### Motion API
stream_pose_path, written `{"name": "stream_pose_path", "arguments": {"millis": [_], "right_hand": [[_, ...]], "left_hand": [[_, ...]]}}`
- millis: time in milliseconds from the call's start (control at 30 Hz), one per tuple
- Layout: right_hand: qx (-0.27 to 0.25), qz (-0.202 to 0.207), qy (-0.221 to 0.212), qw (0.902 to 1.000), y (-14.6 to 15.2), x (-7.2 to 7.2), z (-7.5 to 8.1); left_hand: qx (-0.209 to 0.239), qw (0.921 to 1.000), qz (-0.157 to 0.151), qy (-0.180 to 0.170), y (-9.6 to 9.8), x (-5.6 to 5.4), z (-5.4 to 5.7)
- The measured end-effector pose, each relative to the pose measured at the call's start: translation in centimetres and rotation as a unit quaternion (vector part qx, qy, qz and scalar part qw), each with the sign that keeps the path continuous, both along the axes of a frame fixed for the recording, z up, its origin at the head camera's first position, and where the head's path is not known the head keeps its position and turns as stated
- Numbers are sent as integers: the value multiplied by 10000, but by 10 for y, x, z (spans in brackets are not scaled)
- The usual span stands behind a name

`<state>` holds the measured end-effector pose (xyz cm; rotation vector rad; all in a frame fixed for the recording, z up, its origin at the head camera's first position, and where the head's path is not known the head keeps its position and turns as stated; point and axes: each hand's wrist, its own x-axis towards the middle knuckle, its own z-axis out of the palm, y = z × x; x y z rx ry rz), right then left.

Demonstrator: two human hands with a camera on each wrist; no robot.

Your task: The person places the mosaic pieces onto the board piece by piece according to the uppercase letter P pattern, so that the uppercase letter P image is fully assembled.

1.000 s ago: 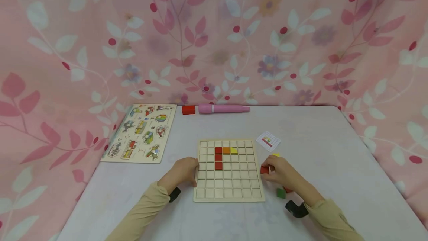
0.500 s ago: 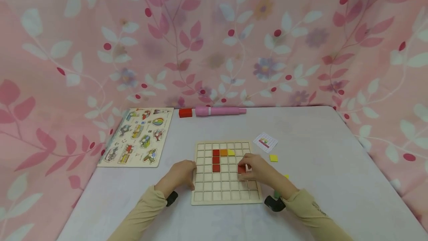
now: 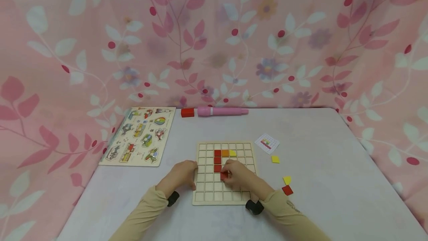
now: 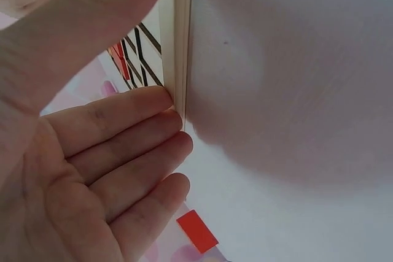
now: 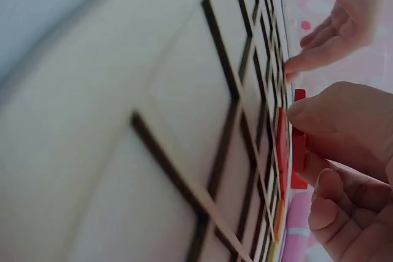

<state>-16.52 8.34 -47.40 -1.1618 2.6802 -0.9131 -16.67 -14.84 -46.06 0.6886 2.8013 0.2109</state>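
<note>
A wooden grid board (image 3: 218,196) lies in front of me, with several red tiles (image 3: 217,160) down one column and an orange tile (image 3: 225,153) and a yellow tile (image 3: 232,153) beside the top one. My right hand (image 3: 238,174) pinches another red tile (image 3: 223,176) between thumb and fingers, close over the grid just below the red column. The right wrist view shows this held tile (image 5: 299,142) standing edge-on near the board's surface. At the board's left edge, my left hand (image 3: 182,174) touches the side with its fingers (image 4: 132,151) nearly straight and its thumb apart.
Right of the board lie a small printed pattern card (image 3: 266,143), two yellow pieces (image 3: 275,159) and a red tile (image 3: 287,190). A picture puzzle board (image 3: 142,138) is at the back left. A red block (image 3: 187,112) and a pink stick-shaped object (image 3: 222,111) lie along the far edge.
My right hand has carried the red tile leftward from beside the board to over the grid near the red column. The left hand stays at the board's left edge.
</note>
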Motion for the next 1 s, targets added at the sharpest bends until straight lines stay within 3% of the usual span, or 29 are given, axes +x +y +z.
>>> {"name": "stream_pose_path", "arguments": {"millis": [233,567,1000], "right_hand": [[-61,-319,-553,9979,-12,-3,-6],[-116,-85,-37,9999,-19,-2,-8],[-98,-49,-319,9994,-20,0,-8]], "left_hand": [[62,9999,-35,104,0,-1,-3],[22,10000,38,67,0,-1,-5],[90,9999,106,49,1,1,-1]]}}
